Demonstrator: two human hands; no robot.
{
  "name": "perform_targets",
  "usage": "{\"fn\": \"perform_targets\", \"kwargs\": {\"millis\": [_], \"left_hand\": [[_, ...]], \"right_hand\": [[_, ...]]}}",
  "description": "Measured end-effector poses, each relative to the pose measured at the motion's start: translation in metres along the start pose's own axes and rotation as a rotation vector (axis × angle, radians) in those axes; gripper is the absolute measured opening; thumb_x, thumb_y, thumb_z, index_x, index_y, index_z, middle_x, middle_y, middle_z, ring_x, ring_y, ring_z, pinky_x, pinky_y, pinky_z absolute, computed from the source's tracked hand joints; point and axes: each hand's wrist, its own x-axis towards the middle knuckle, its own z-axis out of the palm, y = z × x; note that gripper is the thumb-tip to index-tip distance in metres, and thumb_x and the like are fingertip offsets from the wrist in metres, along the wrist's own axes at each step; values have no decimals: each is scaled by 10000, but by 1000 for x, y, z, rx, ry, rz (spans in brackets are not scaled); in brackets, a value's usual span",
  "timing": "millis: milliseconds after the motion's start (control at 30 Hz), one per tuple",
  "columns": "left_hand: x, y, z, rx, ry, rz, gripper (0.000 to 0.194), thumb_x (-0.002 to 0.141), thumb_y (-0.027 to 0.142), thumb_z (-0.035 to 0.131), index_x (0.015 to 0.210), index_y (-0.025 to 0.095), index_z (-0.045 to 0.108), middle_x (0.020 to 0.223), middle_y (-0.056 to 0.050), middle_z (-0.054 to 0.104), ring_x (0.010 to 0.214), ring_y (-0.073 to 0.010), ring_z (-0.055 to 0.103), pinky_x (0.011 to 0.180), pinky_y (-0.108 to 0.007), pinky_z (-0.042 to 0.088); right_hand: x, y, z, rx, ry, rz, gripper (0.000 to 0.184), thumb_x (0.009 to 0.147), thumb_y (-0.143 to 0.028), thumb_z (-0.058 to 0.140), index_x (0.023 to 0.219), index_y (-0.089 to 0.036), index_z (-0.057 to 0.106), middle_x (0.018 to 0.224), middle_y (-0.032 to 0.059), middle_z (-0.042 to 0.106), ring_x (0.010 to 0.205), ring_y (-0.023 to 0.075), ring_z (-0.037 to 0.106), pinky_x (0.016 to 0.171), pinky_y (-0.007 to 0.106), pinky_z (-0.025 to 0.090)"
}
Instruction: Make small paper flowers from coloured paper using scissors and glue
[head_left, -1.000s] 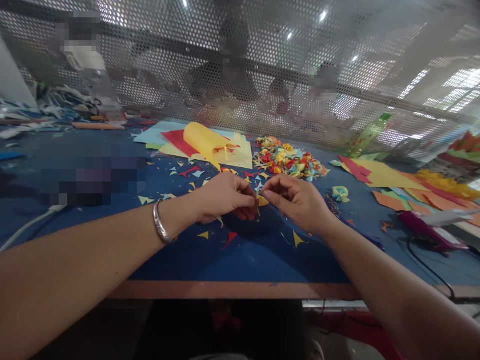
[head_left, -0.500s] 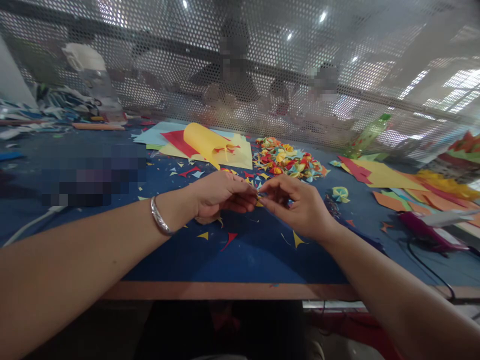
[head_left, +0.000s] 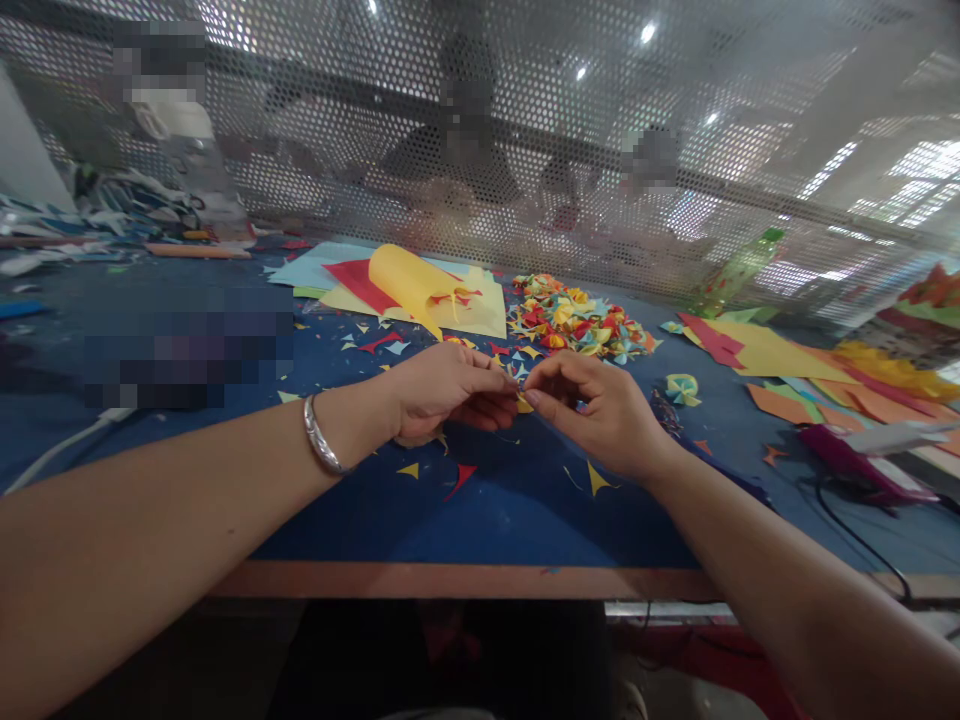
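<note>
Over the middle of the blue tabletop [head_left: 517, 530], my left hand [head_left: 457, 388] and my right hand [head_left: 589, 400] meet fingertip to fingertip. Between them is a small yellow piece of paper [head_left: 524, 403], pinched by the thumb and fingers of both hands and mostly covered by them. A silver bangle [head_left: 321, 438] circles my left wrist. Just beyond my hands lies a heap of small folded paper pieces [head_left: 581, 320] in red, yellow, green and blue. Yellow scraps [head_left: 597, 478] and a red scrap [head_left: 461, 480] lie on the near side.
Coloured paper sheets with a rolled yellow sheet [head_left: 409, 285] lie behind my left hand. More paper [head_left: 772, 350], a green-capped bottle [head_left: 739, 275] and a purple device [head_left: 862, 460] with a cable are at right. A clear bottle [head_left: 199, 170] stands at far left before a perforated screen [head_left: 337, 130].
My right fingertips have shifted very slightly right, and a little more of the yellow paper shows between the hands. Both hands otherwise stay in place.
</note>
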Motion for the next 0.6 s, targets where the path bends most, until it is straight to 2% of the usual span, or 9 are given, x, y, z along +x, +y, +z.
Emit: {"fn": "perform_targets", "kwargs": {"millis": [167,233,367,600], "left_hand": [[3,3,-1,-35,46,-42,155,718,228,772,683,114,673,657,-31,693,559,-99,640,559,-206,498],[3,2,-1,-36,36,-40,156,710,229,777,688,116,671,659,-31,692,562,-101,640,558,-207,499],[1,-2,1,-16,-11,-35,171,698,247,785,699,123,667,641,-35,688,591,-115,651,581,-213,510],[-3,-3,1,45,-96,-31,226,700,310,794,733,131,660,661,-38,701,578,-113,654,637,-243,536]], "right_hand": [[-2,0,0,-33,13,-22,114,873,-232,613,983,-203,619,781,-4,568,599,92,487,556,237,427],[-2,1,1,-52,4,-70,148,869,-236,621,1014,-204,623,816,5,575,602,91,488,551,238,429],[-1,2,2,-53,-4,-141,89,894,-234,599,956,-191,645,815,14,576,650,102,511,575,241,435],[1,2,1,-18,-14,-38,120,908,-286,595,923,-178,644,790,6,575,628,98,484,565,241,408]]}}
